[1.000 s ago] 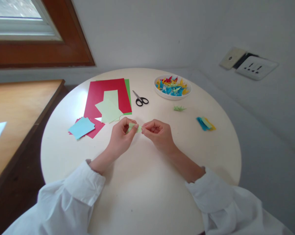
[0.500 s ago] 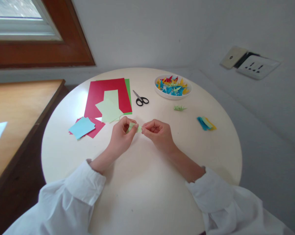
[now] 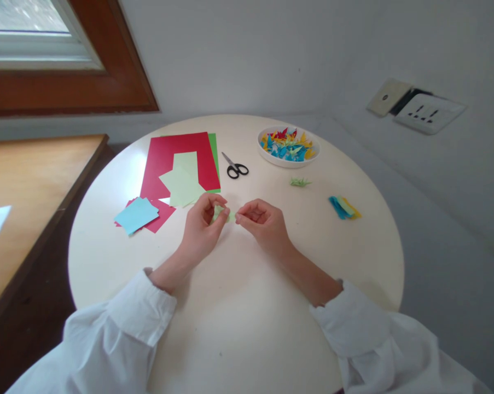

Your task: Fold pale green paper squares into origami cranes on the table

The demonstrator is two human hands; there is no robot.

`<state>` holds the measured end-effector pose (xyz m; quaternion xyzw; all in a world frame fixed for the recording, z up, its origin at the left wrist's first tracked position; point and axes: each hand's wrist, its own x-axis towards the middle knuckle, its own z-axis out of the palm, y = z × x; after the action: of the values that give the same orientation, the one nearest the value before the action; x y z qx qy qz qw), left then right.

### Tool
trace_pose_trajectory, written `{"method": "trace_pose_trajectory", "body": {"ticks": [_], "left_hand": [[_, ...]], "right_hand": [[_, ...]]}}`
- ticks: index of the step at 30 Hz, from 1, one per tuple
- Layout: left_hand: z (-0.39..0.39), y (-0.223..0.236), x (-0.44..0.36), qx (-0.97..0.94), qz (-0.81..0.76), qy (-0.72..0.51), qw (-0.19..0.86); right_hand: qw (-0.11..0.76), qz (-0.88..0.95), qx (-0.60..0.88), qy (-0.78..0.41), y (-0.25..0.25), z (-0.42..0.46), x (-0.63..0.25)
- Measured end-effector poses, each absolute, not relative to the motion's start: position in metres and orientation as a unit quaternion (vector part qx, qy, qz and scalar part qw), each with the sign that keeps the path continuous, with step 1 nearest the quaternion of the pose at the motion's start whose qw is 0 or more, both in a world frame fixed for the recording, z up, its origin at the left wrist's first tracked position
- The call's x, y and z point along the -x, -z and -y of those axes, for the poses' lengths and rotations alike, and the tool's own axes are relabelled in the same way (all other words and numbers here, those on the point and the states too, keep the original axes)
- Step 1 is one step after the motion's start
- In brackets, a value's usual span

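Note:
Between my hands is a small piece of pale green folded paper (image 3: 231,216), partly hidden by my fingers. My left hand (image 3: 204,225) holds it between thumb and fingers, with the forefinger curved over the top. The thumb and forefinger of my right hand (image 3: 265,224) pinch the paper's right end, and the other fingers curl in. Just beyond the left hand lie pale green paper sheets (image 3: 183,183) on a large red sheet (image 3: 160,158). Past the hands are scissors (image 3: 235,166) with black handles.
A white oval dish (image 3: 285,163) holds many colourful folded paper pieces. Near it lie a small green folded paper bundle (image 3: 300,182) and a stack of blue, green and yellow papers (image 3: 344,208). Light blue squares (image 3: 137,215) rest on red ones (image 3: 161,215) at left. A wooden desk (image 3: 37,191) stands beyond.
My left forefinger has lifted and the fingers have loosened a little around the green paper. The right hand has shifted very slightly left, still pinching. Everything else lies as before.

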<state>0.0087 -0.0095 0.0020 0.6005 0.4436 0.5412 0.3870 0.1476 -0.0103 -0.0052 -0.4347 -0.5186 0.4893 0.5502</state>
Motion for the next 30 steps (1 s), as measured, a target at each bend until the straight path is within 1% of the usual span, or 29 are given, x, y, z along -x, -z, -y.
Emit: {"method": "trace_pose_trajectory", "body": {"ticks": [7,16,30], "left_hand": [[0.0094,-0.0039,-0.0087,-0.601,-0.450,-0.557,0.355],[0.0090,-0.0030,-0.0090,-0.595,-0.454,-0.559,0.358],[0.0102,-0.0019,-0.0089,-0.602,-0.453,-0.549,0.362]], "right_hand": [[0.562,0.506,0.413,-0.507,0.0037,0.0101,-0.1485],[0.570,0.502,0.390,-0.520,0.0050,0.0092,-0.1493],[0.569,0.527,0.392,-0.495,0.0082,0.0101,-0.1481]]}}
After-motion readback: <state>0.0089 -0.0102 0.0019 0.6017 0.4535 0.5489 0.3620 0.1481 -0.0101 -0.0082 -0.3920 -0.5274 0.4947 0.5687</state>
